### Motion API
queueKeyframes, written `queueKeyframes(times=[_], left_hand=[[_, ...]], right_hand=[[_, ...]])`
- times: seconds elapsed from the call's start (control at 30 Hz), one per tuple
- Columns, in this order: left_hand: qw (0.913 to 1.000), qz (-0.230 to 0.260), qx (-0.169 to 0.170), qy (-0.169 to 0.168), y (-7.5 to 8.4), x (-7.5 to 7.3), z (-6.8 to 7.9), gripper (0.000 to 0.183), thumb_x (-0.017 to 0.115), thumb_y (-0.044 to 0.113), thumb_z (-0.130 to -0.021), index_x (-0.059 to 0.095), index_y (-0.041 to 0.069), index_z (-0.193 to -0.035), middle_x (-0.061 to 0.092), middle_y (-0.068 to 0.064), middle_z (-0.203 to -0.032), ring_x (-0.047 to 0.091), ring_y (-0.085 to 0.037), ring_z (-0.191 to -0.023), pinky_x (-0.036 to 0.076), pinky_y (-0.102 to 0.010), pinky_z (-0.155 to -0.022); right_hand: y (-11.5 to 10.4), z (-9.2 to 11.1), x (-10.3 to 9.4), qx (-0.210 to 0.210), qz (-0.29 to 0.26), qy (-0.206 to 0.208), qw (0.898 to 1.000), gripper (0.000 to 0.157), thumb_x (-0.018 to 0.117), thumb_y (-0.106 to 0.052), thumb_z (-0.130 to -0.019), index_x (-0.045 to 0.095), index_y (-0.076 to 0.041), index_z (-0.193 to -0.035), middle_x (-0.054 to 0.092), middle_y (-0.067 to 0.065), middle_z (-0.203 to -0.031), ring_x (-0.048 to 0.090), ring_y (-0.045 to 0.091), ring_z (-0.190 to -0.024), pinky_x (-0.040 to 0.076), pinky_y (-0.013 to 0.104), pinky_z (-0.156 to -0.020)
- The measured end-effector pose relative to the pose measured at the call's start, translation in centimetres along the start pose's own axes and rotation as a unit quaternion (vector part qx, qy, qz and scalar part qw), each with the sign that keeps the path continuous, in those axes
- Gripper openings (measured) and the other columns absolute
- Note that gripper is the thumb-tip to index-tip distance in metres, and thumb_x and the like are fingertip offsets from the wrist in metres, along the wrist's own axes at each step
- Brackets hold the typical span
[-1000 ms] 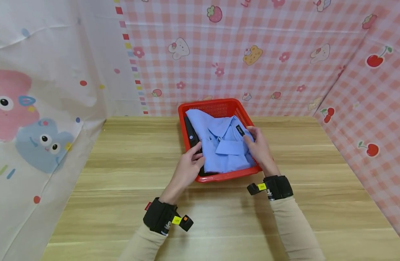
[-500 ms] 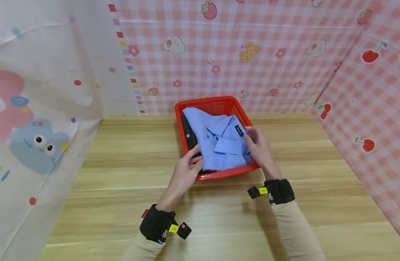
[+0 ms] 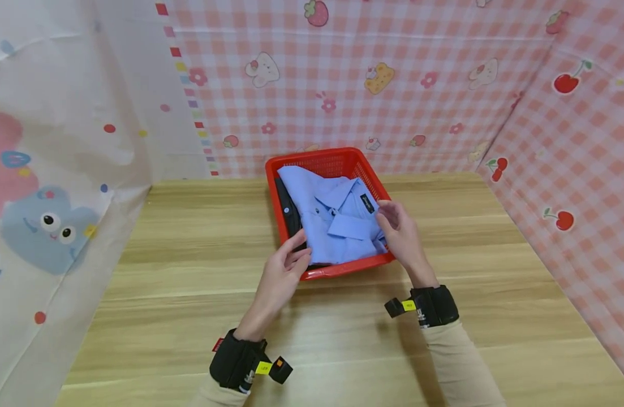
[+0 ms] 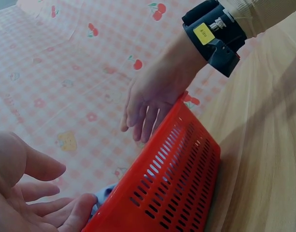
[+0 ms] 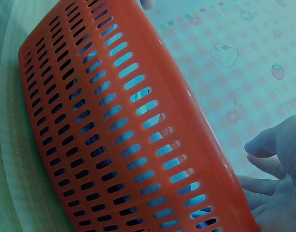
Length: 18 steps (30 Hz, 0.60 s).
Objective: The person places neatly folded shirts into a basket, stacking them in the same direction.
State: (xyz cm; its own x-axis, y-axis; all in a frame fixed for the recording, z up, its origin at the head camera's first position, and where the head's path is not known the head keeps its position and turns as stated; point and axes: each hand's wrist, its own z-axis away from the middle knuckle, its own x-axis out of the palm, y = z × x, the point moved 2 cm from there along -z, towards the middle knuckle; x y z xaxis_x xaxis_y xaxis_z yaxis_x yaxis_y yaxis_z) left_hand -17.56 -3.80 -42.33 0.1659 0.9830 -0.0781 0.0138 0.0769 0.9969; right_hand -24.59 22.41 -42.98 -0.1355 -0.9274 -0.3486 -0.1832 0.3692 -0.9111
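Note:
A folded light-blue collared shirt with a black neck label lies in a red plastic basket. Beside and partly under it, along the left inner wall, shows a black garment with a light button. My left hand is over the basket's near-left rim, fingers loosely extended by the shirt's left edge. At the right rim my right hand has relaxed, slightly bent fingers next to the shirt's collar side. Neither hand visibly pinches anything. In the left wrist view, the right hand hangs over the rim.
The basket stands on a wood-grain table near its back edge. Behind it hangs a pink checked cloth, which continues on the right. A white cartoon-print cloth lines the left side.
The head view has shifted, so basket and backdrop sit a little further left. My right thumb has drawn slightly away from the neck label. The shirt stays folded in the basket.

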Motion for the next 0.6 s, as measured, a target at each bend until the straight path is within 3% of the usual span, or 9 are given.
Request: queueKeyframes(times=[0.3,0.6], left_hand=[[0.9998,-0.002,-0.019,0.0,0.0,-0.4,0.4,0.055,0.057,0.011,-0.104,0.043,0.011,-0.157,0.052,-0.008,-0.154,0.061,-0.025,-0.131,0.048,-0.043,-0.11],[0.9999,-0.006,-0.013,0.0,-0.2,-0.7,0.6,0.054,0.056,0.007,-0.104,0.045,0.009,-0.156,0.052,-0.012,-0.153,0.061,-0.028,-0.131,0.048,-0.044,-0.11]], right_hand=[[0.1,0.7,-0.1,-0.007,0.012,0.0,1.0,0.035,0.056,-0.008,-0.106,0.053,0.005,-0.138,0.058,0.028,-0.14,0.057,0.038,-0.132,0.042,0.05,-0.115],[-0.1,1.5,-0.1,-0.021,-0.006,0.002,1.0,0.035,0.057,-0.01,-0.106,0.053,0.005,-0.137,0.058,0.027,-0.14,0.057,0.037,-0.133,0.042,0.05,-0.115]])
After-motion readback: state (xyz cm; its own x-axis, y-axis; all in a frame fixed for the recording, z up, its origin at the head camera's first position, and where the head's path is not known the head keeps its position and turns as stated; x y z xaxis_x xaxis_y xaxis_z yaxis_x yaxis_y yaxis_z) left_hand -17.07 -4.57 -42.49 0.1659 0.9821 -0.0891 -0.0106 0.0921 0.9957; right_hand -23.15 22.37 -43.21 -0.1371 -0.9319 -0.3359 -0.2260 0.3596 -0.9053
